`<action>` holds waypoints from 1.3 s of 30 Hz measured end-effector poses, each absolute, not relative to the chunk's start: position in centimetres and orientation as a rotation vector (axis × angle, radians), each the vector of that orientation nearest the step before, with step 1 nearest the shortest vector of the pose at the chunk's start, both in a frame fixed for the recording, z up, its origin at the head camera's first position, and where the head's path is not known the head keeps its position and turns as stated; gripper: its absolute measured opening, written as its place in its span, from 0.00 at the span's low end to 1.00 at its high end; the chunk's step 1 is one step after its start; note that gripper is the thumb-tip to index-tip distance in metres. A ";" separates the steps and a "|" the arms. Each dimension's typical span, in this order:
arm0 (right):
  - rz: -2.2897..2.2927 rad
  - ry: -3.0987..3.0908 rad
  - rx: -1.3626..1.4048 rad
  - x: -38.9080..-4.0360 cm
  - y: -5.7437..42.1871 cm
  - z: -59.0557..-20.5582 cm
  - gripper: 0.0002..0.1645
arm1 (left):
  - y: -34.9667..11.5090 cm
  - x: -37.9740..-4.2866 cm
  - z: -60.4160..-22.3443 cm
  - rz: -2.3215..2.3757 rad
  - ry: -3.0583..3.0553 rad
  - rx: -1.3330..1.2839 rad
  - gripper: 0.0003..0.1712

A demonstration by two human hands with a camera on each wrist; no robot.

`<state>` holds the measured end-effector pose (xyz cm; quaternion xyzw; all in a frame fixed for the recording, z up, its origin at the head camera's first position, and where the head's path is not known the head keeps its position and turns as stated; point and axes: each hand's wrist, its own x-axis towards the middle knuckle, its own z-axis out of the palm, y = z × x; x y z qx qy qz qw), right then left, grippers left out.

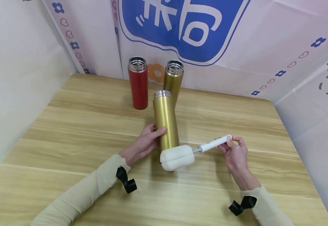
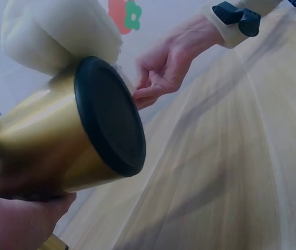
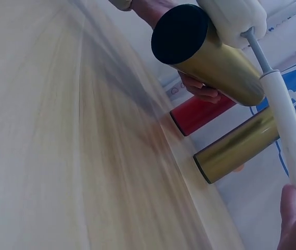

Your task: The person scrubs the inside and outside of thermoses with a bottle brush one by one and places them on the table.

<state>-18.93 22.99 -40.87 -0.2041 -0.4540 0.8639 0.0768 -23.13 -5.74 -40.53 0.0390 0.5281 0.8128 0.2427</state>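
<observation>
My left hand grips a gold thermos bottle around its lower half. The bottle is lidless and raised over the table, its steel neck pointing away and its black base toward me. In my right hand I hold the white handle of a bottle brush, pinched near its end. The brush's thick white sponge head lies across the bottle's lower end in the head view. In the left wrist view the sponge overlaps the bottle's side, just by the base.
A red lidless bottle and a second gold lidless bottle stand at the back of the wooden table. Behind them hangs a white backdrop with a blue sign. White walls flank the table on both sides.
</observation>
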 end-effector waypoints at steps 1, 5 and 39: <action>2.589 -1.354 -0.622 -18.9 23.0 -40.9 0.05 | -5.7 -23.1 -40.5 2.220 1.457 0.101 0.35; 2.574 -1.371 -0.667 -18.8 22.9 -41.0 0.05 | -5.8 -22.9 -40.6 2.222 1.475 0.106 0.35; 2.502 -0.911 -0.729 -23.6 22.9 -38.7 0.11 | -6.0 -22.3 -40.0 2.159 1.485 0.259 0.38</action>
